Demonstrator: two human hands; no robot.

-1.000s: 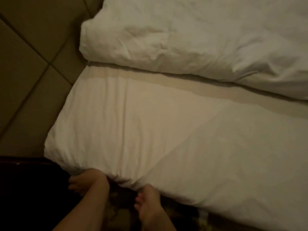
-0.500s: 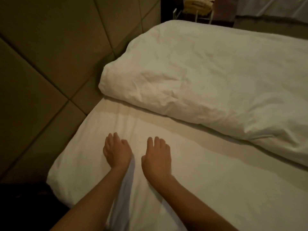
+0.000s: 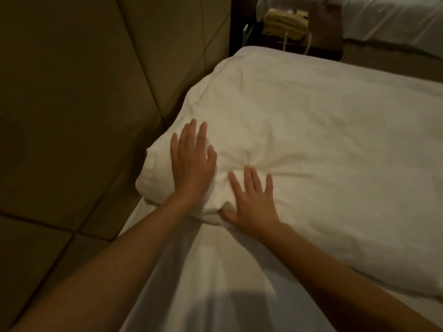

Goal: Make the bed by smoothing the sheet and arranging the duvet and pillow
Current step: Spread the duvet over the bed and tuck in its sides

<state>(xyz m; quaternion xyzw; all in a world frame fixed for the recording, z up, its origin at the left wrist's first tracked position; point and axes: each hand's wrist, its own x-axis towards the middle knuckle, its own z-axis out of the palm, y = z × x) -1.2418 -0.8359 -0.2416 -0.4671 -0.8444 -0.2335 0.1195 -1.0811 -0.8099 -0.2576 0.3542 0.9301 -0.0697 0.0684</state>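
The left hand [image 3: 192, 161] lies flat and open, a little left of the frame's centre. Its fingers are straight and slightly spread, palm down on the near corner of the white duvet [image 3: 311, 140]. Just to its lower right, the right hand [image 3: 254, 201] is also open, with the fingers fanned across the duvet's top. Its thumb presses in at the folded edge where the duvet meets the sheet [image 3: 215, 271]. Neither hand grips the fabric, and the two are close together but not touching. Both bare forearms run in from the bottom corners of the frame.

The duvet is puffed and creased around the hands, with wrinkles radiating from a pucker just above the right hand. It fills the centre and right of the frame, folded back in a thick roll whose edge runs from mid-left down to the lower right. The smooth white sheet is exposed below that edge, in the bottom centre, with the arms' shadows across it.

A padded headboard [image 3: 72, 116] of tan panels with dark seams takes up the left side, touching the duvet's corner. At the top centre, a dark bedside stand [image 3: 323, 47] holds a yellowish object [image 3: 282, 22] with pale cords hanging from it, too blurred to identify. More white bedding [image 3: 395, 17] shows in the upper right corner.
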